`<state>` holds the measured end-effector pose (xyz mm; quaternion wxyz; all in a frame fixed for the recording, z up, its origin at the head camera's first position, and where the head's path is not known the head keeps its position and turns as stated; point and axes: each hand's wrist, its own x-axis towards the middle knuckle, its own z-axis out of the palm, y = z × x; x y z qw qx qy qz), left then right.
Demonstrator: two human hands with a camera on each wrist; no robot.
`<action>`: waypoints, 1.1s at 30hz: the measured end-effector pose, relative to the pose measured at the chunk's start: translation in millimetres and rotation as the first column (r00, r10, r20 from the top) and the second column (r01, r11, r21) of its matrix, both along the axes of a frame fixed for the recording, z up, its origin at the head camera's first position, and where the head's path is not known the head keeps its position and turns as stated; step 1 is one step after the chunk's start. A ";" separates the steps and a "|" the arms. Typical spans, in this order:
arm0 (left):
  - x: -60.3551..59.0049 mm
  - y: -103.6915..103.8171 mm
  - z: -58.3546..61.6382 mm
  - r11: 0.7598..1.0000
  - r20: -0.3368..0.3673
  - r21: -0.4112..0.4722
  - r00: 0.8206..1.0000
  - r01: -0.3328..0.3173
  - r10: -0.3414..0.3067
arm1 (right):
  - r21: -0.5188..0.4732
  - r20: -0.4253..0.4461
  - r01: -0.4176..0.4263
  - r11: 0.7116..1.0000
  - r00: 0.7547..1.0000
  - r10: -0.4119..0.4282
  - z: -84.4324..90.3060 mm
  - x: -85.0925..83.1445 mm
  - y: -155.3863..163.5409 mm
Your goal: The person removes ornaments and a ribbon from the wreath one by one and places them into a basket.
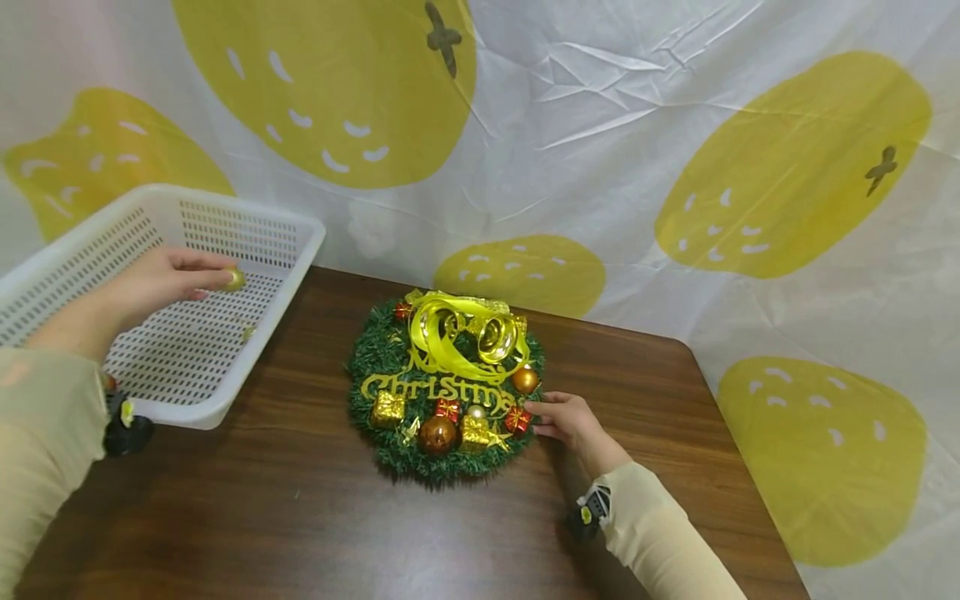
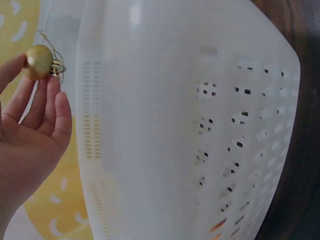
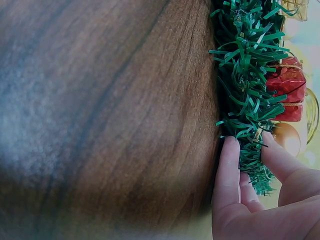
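My left hand (image 1: 153,283) pinches a small gold bauble (image 1: 237,279) between thumb and fingertips, over the white basket (image 1: 198,414). In the left wrist view that bauble (image 2: 39,62) shows a metal cap and a thin gold string loop. With thumb and fingers, my right hand (image 1: 576,423) grips the right edge of a green tinsel wreath (image 1: 370,346) lying on the table. A gold "Christmas" sign (image 1: 438,392), a yellow-gold ribbon bow (image 1: 431,337), small red and gold gift boxes and several baubles decorate it. The right wrist view shows the green tinsel (image 3: 247,95) between thumb and fingers.
The perforated basket stands at the table's left, with a small gold item (image 1: 247,333) inside by its right wall. Behind the brown wooden table (image 1: 300,508) hangs a white cloth (image 1: 577,108) printed with yellow fruit. The table's right edge lies beyond my right hand.
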<state>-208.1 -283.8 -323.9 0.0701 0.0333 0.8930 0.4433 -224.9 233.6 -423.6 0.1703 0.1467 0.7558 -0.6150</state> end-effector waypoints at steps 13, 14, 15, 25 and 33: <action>3.8 -7.1 -8.7 0.998 0.028 -0.062 1.000 0.007 -0.006 | -0.001 0.003 0.001 1.000 1.000 -0.001 2.1 0.8 -0.6; 3.4 -7.1 -8.3 0.998 0.027 -0.061 1.000 0.012 -0.011 | -0.001 0.002 0.001 1.000 1.000 -0.001 2.1 1.0 -0.7; 3.1 -6.7 -7.5 0.998 0.024 -0.059 1.000 0.013 -0.012 | -0.002 0.000 0.001 1.000 1.000 -0.001 2.3 1.1 -0.8; 1.8 26.3 7.0 0.971 -0.078 0.235 0.996 0.052 -0.035 | 0.008 -0.010 0.001 1.000 1.000 -0.001 2.4 0.7 -0.7; -2.2 63.6 3.2 0.886 -0.171 0.409 0.972 0.218 -0.161 | 0.015 -0.006 -0.004 1.000 1.000 0.004 2.4 0.1 0.0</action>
